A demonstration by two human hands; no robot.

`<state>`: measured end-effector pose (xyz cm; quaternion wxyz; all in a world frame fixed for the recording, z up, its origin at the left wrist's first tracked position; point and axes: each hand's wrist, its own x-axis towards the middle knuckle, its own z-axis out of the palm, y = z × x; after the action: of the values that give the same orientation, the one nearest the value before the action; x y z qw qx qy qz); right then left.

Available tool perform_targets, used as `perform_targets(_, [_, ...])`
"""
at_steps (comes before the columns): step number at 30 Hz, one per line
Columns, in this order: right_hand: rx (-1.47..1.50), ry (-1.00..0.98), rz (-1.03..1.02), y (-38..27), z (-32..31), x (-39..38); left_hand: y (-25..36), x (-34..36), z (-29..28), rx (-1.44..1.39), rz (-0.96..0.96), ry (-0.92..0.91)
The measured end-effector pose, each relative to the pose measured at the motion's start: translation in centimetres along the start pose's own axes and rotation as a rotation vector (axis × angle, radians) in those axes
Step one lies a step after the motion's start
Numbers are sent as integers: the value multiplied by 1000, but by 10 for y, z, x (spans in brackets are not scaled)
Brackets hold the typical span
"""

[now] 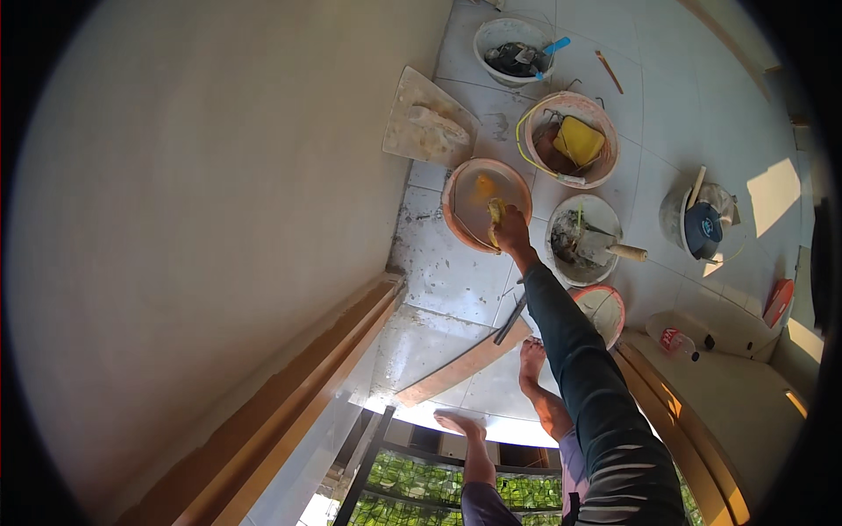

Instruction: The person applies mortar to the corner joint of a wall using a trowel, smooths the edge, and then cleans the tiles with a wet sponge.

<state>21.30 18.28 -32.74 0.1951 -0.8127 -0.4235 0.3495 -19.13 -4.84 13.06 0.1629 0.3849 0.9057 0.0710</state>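
Observation:
My right hand (510, 231) reaches out over the near rim of a round orange-rimmed bucket (449, 224). Its fingers are closed round a squeezed yellow sponge (497, 213). Cloudy liquid (469, 206) fills the bucket, with an orange-yellow patch showing in it; I cannot tell whether that is a thing or a reflection. Against the wall behind the bucket lies a flat plastering board with a handle (438, 125), smeared with dried plaster. My left hand is out of view.
Right of the bucket stand a pail with a yellow block (579, 140), a bowl with a scraper (605, 254) and a red-rimmed basin (609, 309). Farther off are a grey bucket (500, 74) and a tool pail (674, 215). A wooden strip (465, 361) lies by my bare feet.

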Motion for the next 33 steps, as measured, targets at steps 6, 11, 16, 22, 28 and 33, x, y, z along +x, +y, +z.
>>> perform_targets(6, [-419,-115,-53,39,52,47,-90,-82,309,-268,-319,-245])
perform_targets(11, [-467,-409,54,34,63,67,-141,-122,432,-461,-568,-195])
perform_targets(16, [-494,-377,-129,-11,75,56,-180,-120,458,-482,-676,-93])
perform_targets(22, [-710,-337,-146,187,81,115,-187,-167,501,-471,-718,-262])
perform_targets(28, [-151,-265,-67,-10,83,47,-213,-120,473,-458,-667,-112])
perform_targets(33, [-261,-271,-84,-7,49,53,-139,-107,408,-434,-547,-194])
